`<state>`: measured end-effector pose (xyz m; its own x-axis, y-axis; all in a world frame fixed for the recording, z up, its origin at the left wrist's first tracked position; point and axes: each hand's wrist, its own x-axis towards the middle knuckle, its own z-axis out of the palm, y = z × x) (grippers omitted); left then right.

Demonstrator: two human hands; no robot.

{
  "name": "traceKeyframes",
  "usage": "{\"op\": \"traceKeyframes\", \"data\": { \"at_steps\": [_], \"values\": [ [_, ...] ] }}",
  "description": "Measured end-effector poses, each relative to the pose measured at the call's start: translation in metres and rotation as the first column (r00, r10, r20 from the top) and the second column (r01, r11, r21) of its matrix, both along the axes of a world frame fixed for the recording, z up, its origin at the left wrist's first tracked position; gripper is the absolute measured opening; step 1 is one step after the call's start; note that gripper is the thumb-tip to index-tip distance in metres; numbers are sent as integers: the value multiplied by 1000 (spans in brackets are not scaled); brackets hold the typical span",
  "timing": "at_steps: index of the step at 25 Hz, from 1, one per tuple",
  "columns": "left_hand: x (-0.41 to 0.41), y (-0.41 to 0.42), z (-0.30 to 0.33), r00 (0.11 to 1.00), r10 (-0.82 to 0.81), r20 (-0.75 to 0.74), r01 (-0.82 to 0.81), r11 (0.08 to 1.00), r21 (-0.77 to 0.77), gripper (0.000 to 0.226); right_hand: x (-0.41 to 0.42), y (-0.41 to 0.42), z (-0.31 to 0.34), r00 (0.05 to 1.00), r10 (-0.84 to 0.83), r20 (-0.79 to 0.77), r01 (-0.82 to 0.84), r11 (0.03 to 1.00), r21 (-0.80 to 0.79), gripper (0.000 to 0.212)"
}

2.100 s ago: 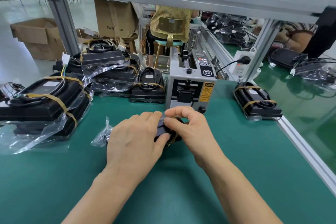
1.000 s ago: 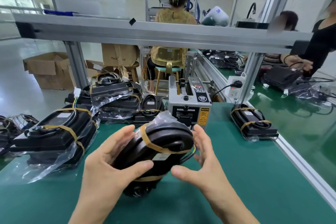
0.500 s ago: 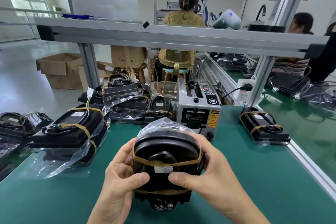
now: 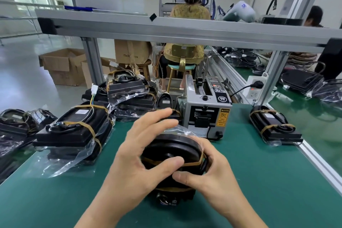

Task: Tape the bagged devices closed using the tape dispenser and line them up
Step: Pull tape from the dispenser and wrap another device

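Note:
I hold a black bagged device [image 4: 172,151], wrapped in brown tape bands, upright on the green mat [image 4: 259,181] in front of me. My right hand [image 4: 209,174] grips its right side, with the thumb across the front. My left hand [image 4: 142,155] has its thumb on the device's front, while its fingers stretch out, blurred, over the loose bag top. The grey tape dispenser [image 4: 208,114] stands just behind the device. One taped bagged device [image 4: 273,127] lies alone to the right of the dispenser.
Several bagged devices [image 4: 74,131] are piled at the left, with more stacked behind them [image 4: 129,94]. An aluminium frame beam [image 4: 185,31] crosses overhead, and its post [image 4: 272,77] stands at the right by a power strip [image 4: 256,87]. A person sits beyond, back turned.
I lifted the device off the mat, turned it upright and set its base down. My left fingers have since left its side and spread over the bag top. The view tilted up.

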<state>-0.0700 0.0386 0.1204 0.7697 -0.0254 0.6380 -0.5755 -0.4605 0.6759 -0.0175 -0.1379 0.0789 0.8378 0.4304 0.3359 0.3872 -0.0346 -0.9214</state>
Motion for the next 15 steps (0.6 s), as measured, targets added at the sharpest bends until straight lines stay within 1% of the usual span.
{"op": "traceKeyframes", "data": {
  "at_steps": [3, 4, 7, 9, 11, 12, 15],
  "values": [
    [3, 0, -3, 979, -54, -199, 31, 993, -116, 55, 3, 0, -1, 999, 32, -26, -32, 999, -3, 66],
    [3, 2, -6, 971, -65, -231, 35, 990, -135, 56, 5, -1, -2, 999, 39, -37, -39, 999, -1, 67],
    [5, 3, -12, 968, -71, -239, 37, 989, -145, 53, 7, -4, -2, 998, 43, -51, -45, 998, -41, 69],
    [7, 1, -13, 968, -80, -237, 40, 985, -169, 51, 8, -9, 2, 999, 16, -37, -21, 990, -142, 74],
    [8, -2, -12, 967, -82, -240, 37, 982, -184, 49, 8, -17, 12, 999, -47, -17, 41, 969, -242, 80],
    [9, -3, -12, 966, -82, -244, 35, 981, -191, 48, 8, -20, 19, 998, -68, 3, 67, 965, -252, 77],
    [10, -2, -12, 964, -91, -248, 40, 978, -203, 50, 4, -18, 37, 983, -123, 133, 148, 968, -201, 53]
  ]
}}
